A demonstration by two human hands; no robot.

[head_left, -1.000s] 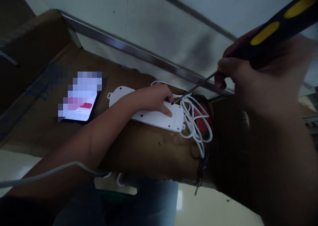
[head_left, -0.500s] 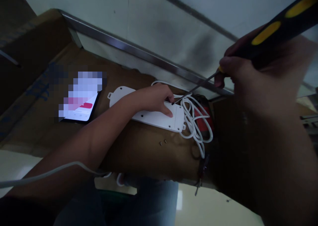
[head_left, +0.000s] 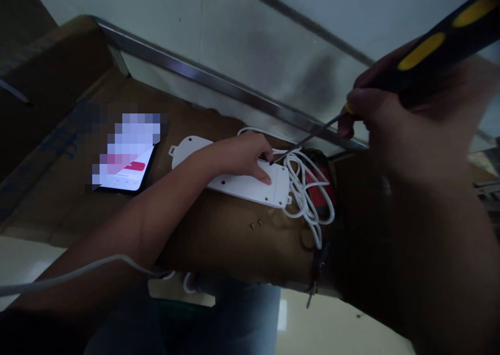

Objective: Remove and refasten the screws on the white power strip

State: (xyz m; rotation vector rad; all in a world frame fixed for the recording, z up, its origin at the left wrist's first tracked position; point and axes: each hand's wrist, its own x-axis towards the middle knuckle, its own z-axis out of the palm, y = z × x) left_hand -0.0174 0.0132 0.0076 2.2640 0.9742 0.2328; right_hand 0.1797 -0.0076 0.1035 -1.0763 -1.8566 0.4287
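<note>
A white power strip lies with its underside up, showing several screw holes and a small lug at each end. My left hand grips it from above, thumb on its flat face and fingers curled over the far edge. A screwdriver with a black and yellow handle is wrapped in my right hand. Its thin shaft slants down left, the tip at a hole near the strip's right end. White cord lies in loops beside that end. Two small screws rest on the cardboard in front.
Cardboard forms the work surface, with a metal-trimmed wall behind it. A lit phone lies at left. Under the cord is a red and black object. Another small tool lies at the front edge.
Both hands and the power strip keep nearly the same places. The screwdriver handle has shifted very slightly in my right hand, and its tip stays at the same hole.
</note>
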